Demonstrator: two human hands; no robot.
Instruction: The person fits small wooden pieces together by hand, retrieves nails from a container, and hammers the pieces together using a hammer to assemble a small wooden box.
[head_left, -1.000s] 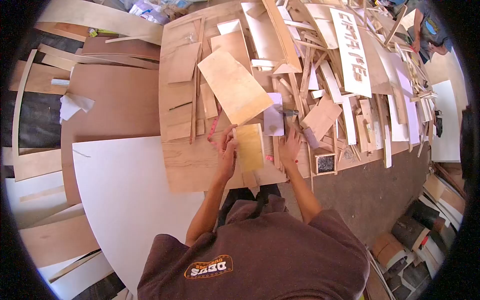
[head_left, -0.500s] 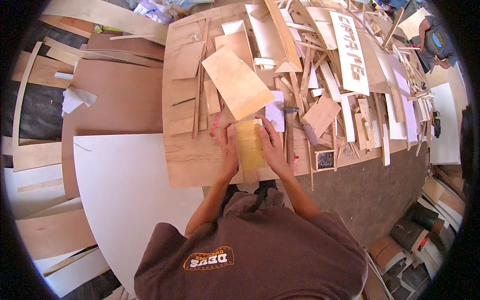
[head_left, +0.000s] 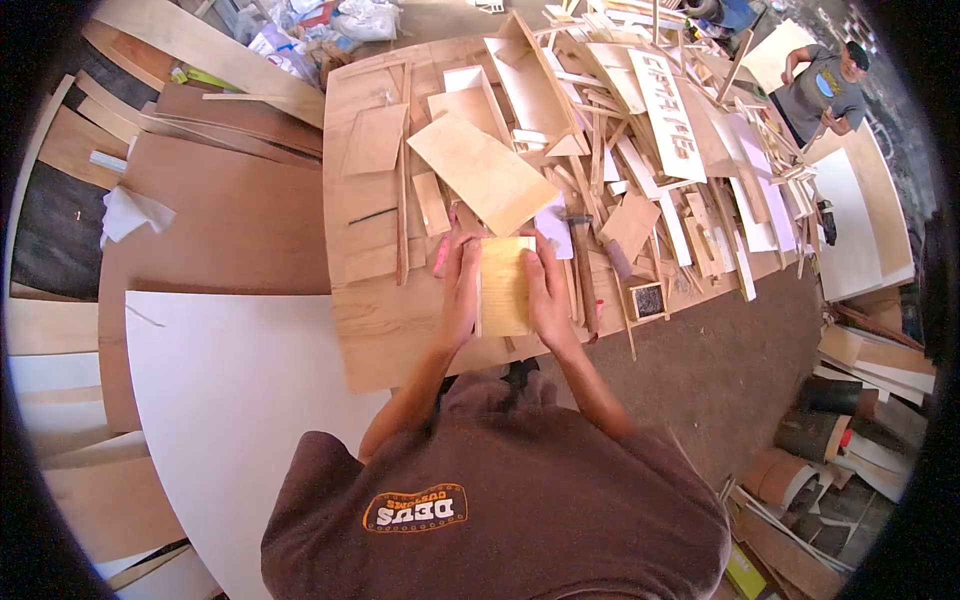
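My left hand [head_left: 462, 290] and my right hand [head_left: 547, 295] hold a small yellowish wooden box [head_left: 506, 285] between them, gripping its two sides above the table's near edge. Its broad face is turned up towards me, and thin raised edges show at the sides. Just beyond it lies a loose plywood rectangle [head_left: 480, 170]. A pink strip [head_left: 441, 258], perhaps a measuring tape, is partly hidden beside my left hand. To the right of my right hand lies a hammer [head_left: 583, 265], close to a grey-headed tool [head_left: 618, 260].
Wood offcuts, open wooden trays [head_left: 530, 90] and a lettered white board [head_left: 665, 115] crowd the right of the wooden table [head_left: 375, 335]. A white sheet [head_left: 230, 400] lies at the left. Another person [head_left: 825, 90] stands at the far right.
The box has tilted so that its broad face shows wider, and my hands are slightly further apart around it. My view has shifted, showing more of the other person.
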